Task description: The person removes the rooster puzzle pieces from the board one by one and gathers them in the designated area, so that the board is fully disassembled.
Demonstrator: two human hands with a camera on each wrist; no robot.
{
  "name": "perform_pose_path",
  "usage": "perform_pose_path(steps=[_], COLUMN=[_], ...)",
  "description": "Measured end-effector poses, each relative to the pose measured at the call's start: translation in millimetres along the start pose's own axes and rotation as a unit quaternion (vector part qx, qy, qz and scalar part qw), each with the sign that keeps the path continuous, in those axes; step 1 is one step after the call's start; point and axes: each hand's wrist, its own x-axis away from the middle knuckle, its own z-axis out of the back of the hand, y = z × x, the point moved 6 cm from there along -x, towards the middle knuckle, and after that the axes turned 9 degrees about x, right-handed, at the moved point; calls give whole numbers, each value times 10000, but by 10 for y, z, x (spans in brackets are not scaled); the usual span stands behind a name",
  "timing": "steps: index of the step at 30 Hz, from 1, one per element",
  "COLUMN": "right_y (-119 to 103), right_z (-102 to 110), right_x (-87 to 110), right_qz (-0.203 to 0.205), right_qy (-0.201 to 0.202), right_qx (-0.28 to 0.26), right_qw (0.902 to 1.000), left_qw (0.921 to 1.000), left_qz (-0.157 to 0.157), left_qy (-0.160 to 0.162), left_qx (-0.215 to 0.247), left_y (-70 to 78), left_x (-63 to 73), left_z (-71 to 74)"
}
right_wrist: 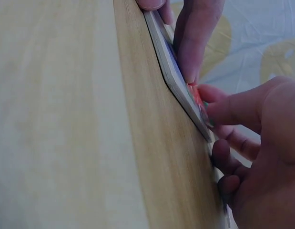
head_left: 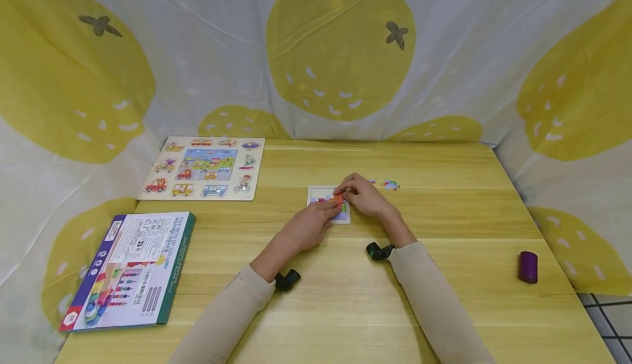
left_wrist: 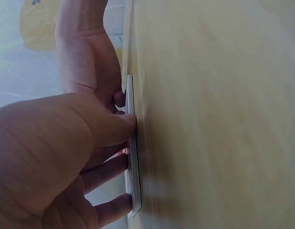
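Thin square picture board with a pale border (head_left: 323,193) is lying flat near the middle of the counter, under 2 bare hands. White cloth printed with big yellow fruit (head_left: 444,79) is hanging behind, and the pale yellow wood-grain counter (head_left: 336,298) is carrying everything. At the person's left, a white, purple and green cardboard box (head_left: 135,271) is lying below a flat rectangular board with vehicle pictures (head_left: 207,158). The left hand (head_left: 308,227) is lying across the square board, fingers mostly straight and reaching the small orange piece (head_left: 339,198), thumb touching the board's edge. The right hand (head_left: 364,195) is pinching that piece between thumb and forefinger at the board's right side, other fingers curling. A purple cylinder (head_left: 528,267) is standing or lying well apart at the right; I cannot tell which. Multicoloured jigsaw pieces (head_left: 391,185) are lying just beyond the right hand.

As a judgement, the unfixed board could be sliding if sideways force is outdoing the left hand's pressure; the orange piece could be tilting where both hands' fingertips are crowding it; a careless right-hand sweep could be scattering the jigsaw pieces.
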Motion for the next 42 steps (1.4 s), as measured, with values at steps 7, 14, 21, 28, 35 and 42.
perform_pose_path(steps=[7,14,21,28,35,42], right_y=[20,15,14,55,121,274], right_z=[10,5,20,60,200,432], right_x=[-4,-25,-20,11,98,270], right_qz=[-101,-57,-165,-362,-581,-803], right_qy=[142,137,171,220,344,751], right_qx=[161,272,209,-121,-549,-1380], right_qw=[9997,9995,9995,9990,9962,9843], left_qw=[10000,10000,9999,9997,9996,9995], left_qz=[37,56,101,202,211,267], left_qy=[-27,-9,-7,-54,-71,-112], left_qx=[31,24,125,151,145,132], left_y=[18,10,3,8,16,10], left_x=[0,-3,-3,12,9,16], left_z=[11,16,5,9,14,-27])
